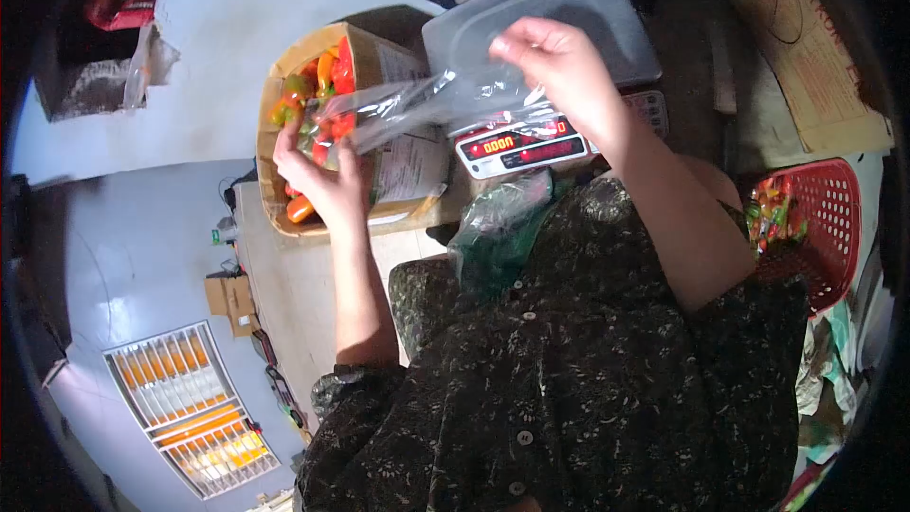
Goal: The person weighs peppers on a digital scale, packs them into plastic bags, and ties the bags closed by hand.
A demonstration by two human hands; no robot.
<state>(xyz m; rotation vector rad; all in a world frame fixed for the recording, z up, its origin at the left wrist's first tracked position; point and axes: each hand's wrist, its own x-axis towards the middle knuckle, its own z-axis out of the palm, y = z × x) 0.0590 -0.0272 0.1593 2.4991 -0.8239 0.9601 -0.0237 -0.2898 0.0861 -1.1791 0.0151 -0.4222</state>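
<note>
A clear plastic bag (408,102) is stretched between my two hands. My right hand (559,62) pinches one end of it above the grey pan of a digital scale (531,147), whose red digits are lit. My left hand (322,175) curves its fingers and thumb around the bag's other end, over an open cardboard box (403,147). Red, orange and green peppers (300,207) fill that box. Glare on the plastic hides whether anything is inside the bag near my left fingers.
On the right, a red perforated basket (834,213) holds small wrapped peppers. Greenish plastic bags (502,228) lie by the scale's near side. A brown carton (806,57) stands at the upper right. A barred window (194,408) is at the lower left.
</note>
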